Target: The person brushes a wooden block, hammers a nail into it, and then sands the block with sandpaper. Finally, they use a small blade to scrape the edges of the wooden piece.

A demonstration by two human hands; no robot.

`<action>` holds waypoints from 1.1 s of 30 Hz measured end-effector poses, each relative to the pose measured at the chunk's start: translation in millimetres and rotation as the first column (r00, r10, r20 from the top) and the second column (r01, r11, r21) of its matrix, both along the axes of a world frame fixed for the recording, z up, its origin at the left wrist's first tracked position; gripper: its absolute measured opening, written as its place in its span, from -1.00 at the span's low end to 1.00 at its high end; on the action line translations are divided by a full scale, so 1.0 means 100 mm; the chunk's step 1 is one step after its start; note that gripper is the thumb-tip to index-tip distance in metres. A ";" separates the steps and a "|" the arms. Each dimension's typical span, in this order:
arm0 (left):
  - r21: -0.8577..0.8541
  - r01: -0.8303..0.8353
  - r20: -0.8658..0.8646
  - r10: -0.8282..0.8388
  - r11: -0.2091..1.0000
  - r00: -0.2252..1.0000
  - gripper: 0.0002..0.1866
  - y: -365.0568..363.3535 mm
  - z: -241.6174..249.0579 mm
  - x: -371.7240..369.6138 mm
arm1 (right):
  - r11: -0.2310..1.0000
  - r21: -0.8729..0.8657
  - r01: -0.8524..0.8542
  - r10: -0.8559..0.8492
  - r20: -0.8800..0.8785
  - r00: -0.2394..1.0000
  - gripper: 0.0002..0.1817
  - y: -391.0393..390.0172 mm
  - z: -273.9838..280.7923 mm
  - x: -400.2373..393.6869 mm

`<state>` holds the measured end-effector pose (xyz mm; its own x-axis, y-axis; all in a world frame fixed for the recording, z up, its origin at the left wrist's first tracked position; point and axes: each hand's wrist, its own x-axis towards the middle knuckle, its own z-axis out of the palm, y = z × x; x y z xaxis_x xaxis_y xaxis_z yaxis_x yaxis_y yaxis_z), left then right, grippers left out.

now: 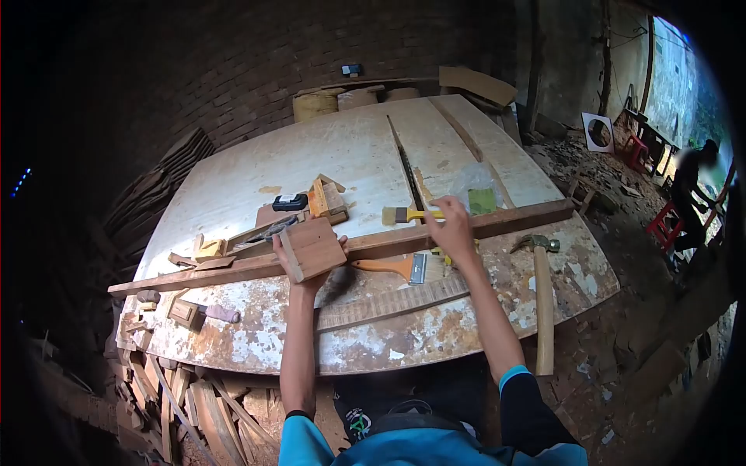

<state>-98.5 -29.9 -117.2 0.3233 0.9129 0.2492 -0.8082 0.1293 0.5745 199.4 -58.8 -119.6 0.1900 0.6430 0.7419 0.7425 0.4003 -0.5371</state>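
My left hand (301, 284) grips a flat, reddish-brown wooden block (315, 250) with a paler strip along one side, held tilted above the table. In my right hand (453, 227) the yellow handle of a small paintbrush (402, 216) is pinched, its bristles pointing left toward the block. The two do not touch. Below, a wider paintbrush (388, 266) with an orange handle lies on the table. A long wooden beam (249, 269) runs crosswise beneath both hands. Nearer me is a curved wooden strip (392, 306).
A claw hammer (542, 299) overhangs the front right edge of the worn table (373, 346). Behind the beam lie a black case (290, 203), a small wooden box (328, 202) and a green sheet (482, 201) by clear plastic. Another person (691, 194) is far right.
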 end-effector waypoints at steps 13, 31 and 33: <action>0.430 -0.603 -0.236 0.729 0.672 0.643 -0.45 0.21 -0.07 0.46 | 0.778 -0.140 0.613 -0.625 -0.060 0.779 -0.43 0.42 -0.29 0.90; 0.254 0.185 -0.705 0.051 0.949 0.708 -0.44 -0.06 0.15 0.51 | 0.835 0.152 -0.529 0.379 -0.855 0.352 -0.58 -0.09 0.24 -0.67; 0.463 0.135 -0.751 0.307 0.876 0.585 -0.48 -0.12 0.08 0.58 | 0.813 0.131 -0.567 0.463 -0.736 0.494 -0.61 -0.13 0.32 -0.66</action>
<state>-40.1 -42.1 -109.0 0.5113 0.8062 0.2978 0.0041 -0.3488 0.9372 133.3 -72.0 -87.2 0.2184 0.8724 0.4372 -0.2146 0.4800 -0.8506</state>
